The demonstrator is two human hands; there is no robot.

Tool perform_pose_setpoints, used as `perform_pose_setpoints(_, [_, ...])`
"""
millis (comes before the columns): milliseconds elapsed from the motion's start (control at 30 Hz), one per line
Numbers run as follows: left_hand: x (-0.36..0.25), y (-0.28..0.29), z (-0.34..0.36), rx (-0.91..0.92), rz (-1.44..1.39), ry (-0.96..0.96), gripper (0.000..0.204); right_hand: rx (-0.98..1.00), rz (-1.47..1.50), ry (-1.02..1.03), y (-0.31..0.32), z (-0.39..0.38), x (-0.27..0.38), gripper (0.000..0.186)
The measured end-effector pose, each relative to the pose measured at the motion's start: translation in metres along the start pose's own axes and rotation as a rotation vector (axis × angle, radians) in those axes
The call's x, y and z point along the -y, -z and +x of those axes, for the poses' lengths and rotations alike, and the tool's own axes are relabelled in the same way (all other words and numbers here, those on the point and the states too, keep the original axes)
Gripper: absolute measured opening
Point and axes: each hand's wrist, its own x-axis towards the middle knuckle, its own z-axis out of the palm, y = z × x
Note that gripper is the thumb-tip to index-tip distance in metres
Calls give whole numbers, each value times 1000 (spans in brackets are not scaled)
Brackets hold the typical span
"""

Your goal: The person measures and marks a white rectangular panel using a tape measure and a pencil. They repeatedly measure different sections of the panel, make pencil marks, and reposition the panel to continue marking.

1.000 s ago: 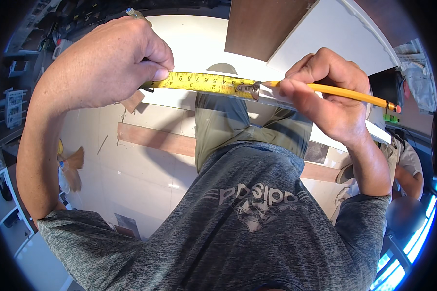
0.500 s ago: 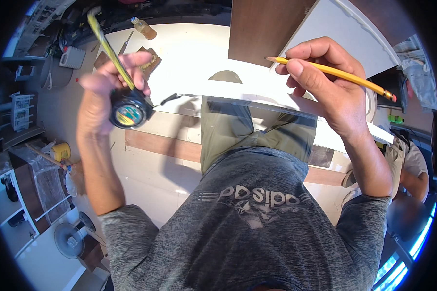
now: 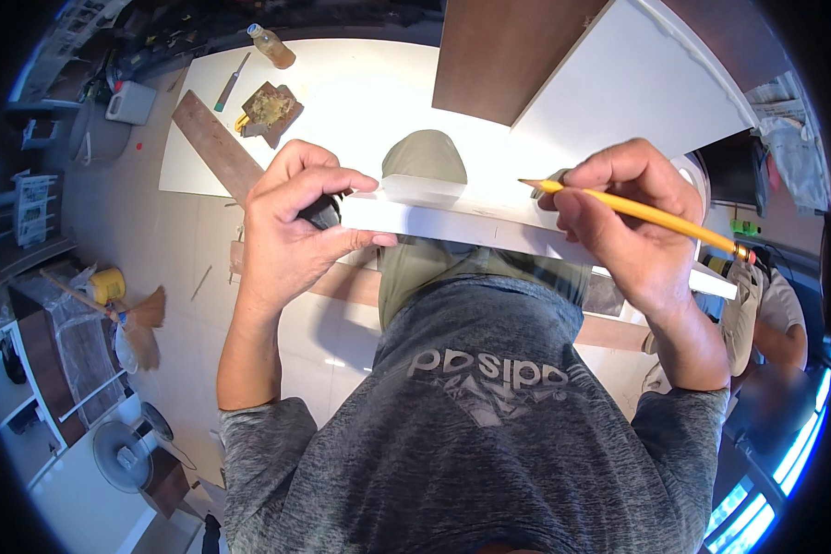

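My left hand (image 3: 291, 217) is curled around the black tape measure (image 3: 321, 212), which shows only in part between the fingers. Its thumb and forefinger reach over the left end of a long white board (image 3: 434, 222) lying across my thighs. No extended tape blade can be made out. In my right hand (image 3: 637, 203) is a yellow pencil (image 3: 651, 215), pinched between thumb and fingers, its sharpened tip pointing left above the board. The lower fingers of that hand are close to the board; whether they touch it is hard to tell.
Ahead stands a white table (image 3: 360, 83) with a bottle (image 3: 272, 46), a screwdriver (image 3: 233, 83) and a stained block (image 3: 272, 111). A brown plank (image 3: 217, 148) lies at its left. Brown and white panels (image 3: 517, 55) rise at the right. Another person (image 3: 780, 323) is far right.
My left hand has come down and right to the board's end with the tape measure; the yellow blade no longer shows. My right hand with the pencil has lowered slightly.
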Motion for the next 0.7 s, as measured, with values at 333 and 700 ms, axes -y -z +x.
perform_pose_setpoints(333, [0,-17,-48,-69,29,-23,54,-12,392,-502,-10,-15,23,10])
perform_pose_setpoints(700, [0,-29,-86,-143,98,-103,43,71,279,-645,-31,-39,27,28])
